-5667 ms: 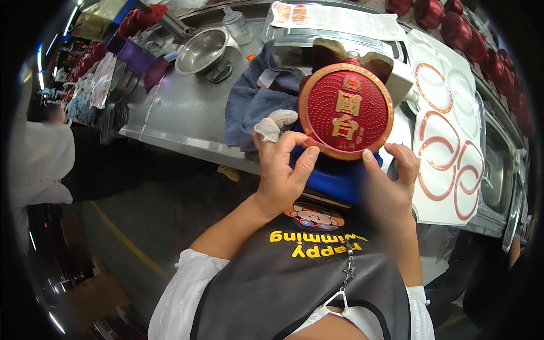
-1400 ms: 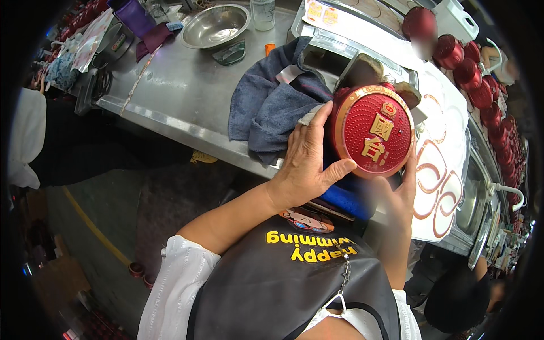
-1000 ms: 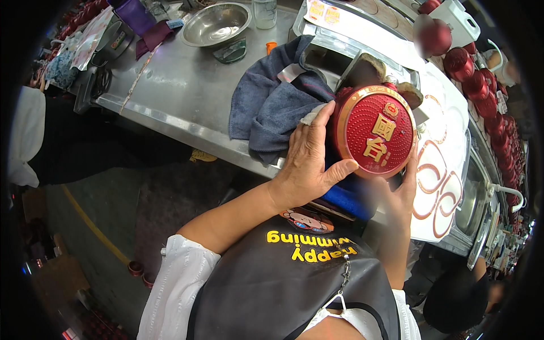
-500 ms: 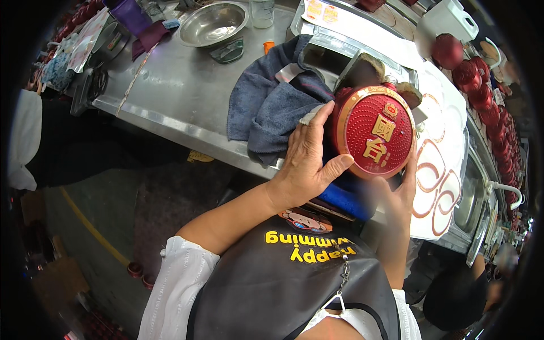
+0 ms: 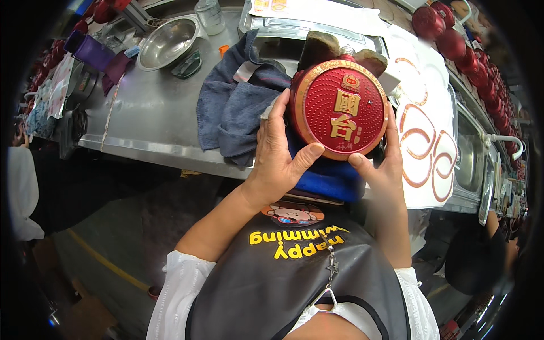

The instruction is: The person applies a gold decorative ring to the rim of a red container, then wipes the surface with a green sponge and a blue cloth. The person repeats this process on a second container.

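Note:
A round, flat red bottle [image 5: 320,113] with a gold rim and raised gold characters faces up between my hands, its neck pointing away from me. My left hand [image 5: 279,150] presses along its left edge, thumb at the lower rim. On the right edge, my right hand [image 5: 385,161] has its fingers along the side and its thumb below. The bottle leans on dark, worn blocks [image 5: 318,48] behind its neck. Beneath it shows a blue pad [image 5: 334,180]. A grey-blue towel [image 5: 226,110] lies bunched beside my left hand.
White sheets [image 5: 422,164] with ring-shaped gold-red strips lie on the right, next to a sink [image 5: 469,161]. A metal bowl [image 5: 169,44], a clear jar [image 5: 210,17] and a purple container [image 5: 90,52] stand at the far left. More red bottles [image 5: 450,42] line the far right.
The bottle has turned slightly and now sits more upright in view. My right hand has shifted, bringing its thumb onto the lower rim. The whole view has swung a little.

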